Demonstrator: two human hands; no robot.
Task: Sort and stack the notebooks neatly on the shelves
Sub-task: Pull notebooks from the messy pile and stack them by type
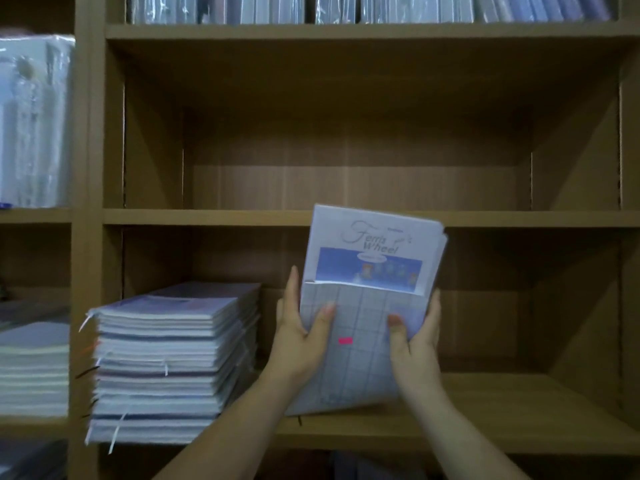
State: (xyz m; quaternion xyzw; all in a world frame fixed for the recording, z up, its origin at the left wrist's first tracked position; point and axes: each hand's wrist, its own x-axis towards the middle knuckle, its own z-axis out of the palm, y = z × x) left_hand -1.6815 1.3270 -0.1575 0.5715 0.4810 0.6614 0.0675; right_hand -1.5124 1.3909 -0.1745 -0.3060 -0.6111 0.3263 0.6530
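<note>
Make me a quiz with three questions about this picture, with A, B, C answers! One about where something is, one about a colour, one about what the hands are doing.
1. Where does the tall stack of notebooks lie?
A. On the left of the lower shelf
B. On the floor
C. On the top shelf

2. What colour is the small sticker on the bundle of notebooks?
A. Green
B. Pink
C. Yellow

3. How is the bundle of notebooks held?
A. Flat on the shelf, untouched
B. By one hand only
C. Upright, gripped by the left hand and the right hand

Answers:
1 A, the stack sits at the shelf's left end.
2 B, the sticker is bright pink.
3 C, a hand clasps each side, thumbs on the front.
</note>
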